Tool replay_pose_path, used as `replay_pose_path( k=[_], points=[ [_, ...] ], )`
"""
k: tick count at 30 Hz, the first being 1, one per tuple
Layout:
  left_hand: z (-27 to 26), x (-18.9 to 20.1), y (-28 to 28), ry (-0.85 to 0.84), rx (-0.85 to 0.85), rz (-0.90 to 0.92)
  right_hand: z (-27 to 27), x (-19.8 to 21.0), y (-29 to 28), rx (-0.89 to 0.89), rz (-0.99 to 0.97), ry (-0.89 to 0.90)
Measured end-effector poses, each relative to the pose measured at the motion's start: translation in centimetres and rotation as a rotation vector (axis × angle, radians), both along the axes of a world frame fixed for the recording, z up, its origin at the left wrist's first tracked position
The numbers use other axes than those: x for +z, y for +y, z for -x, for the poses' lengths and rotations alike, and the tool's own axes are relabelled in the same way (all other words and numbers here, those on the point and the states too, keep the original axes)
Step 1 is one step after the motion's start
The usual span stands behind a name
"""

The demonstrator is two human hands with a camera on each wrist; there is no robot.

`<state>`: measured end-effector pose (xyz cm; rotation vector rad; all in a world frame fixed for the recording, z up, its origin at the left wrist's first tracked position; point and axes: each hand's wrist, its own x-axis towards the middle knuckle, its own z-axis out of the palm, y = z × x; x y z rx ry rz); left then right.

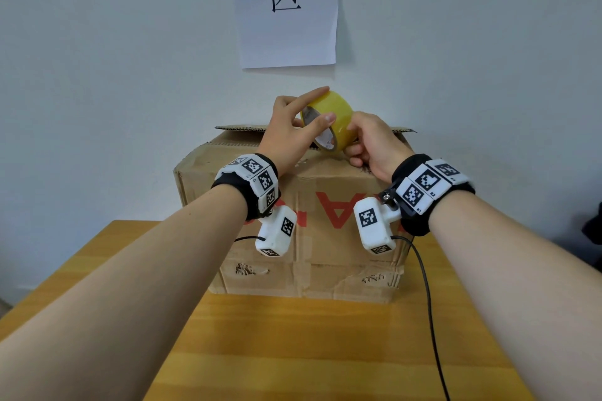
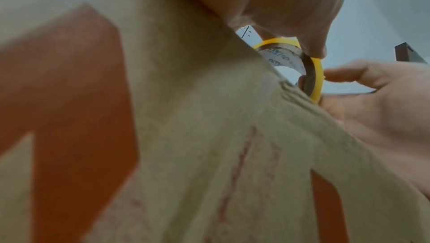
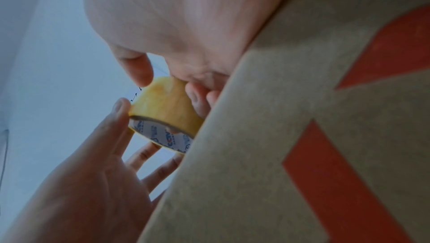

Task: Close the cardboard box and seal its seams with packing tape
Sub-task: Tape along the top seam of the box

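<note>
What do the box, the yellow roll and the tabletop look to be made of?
Brown box with red print: corrugated cardboard, matte and scuffed; fluting shows along its rear flap edge. Yellow tape roll, held by both hands: glossy translucent plastic film, apparently on a printed paper core. Orange-brown tabletop: wood or wood-look laminate, smooth with grain streaks; which one is unclear.

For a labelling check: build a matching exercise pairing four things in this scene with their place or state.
Column one:
1. tape roll
2. cardboard box
3. paper sign
4. black cable

Column two:
A. stuck on the wall
B. standing on the wooden table
C. held by both hands above the box
D. trailing over the table from the right wrist camera

Pairs: 1-C, 2-B, 3-A, 4-D
</note>
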<state>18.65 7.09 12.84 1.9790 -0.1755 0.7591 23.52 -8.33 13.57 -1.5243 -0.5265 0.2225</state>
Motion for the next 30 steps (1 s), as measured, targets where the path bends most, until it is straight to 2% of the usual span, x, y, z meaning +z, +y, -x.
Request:
replay_pose_path(
  k=[15,24,30],
  points=[
    [-0.28,-0.1,0.15,-0.001,0.008,-0.009,-0.06,0.17,0.11,-0.039,-0.029,0.066],
    [-0.23,-0.13,0.1,-0.012,-0.001,0.008,-0.37,-0.09,0.0,-0.051,-0.001,-0.001],
    [-0.23,-0.11,0.12,-0.01,0.0,0.011,-0.5,0.09,-0.13,-0.014,0.068,0.098]
  ],
)
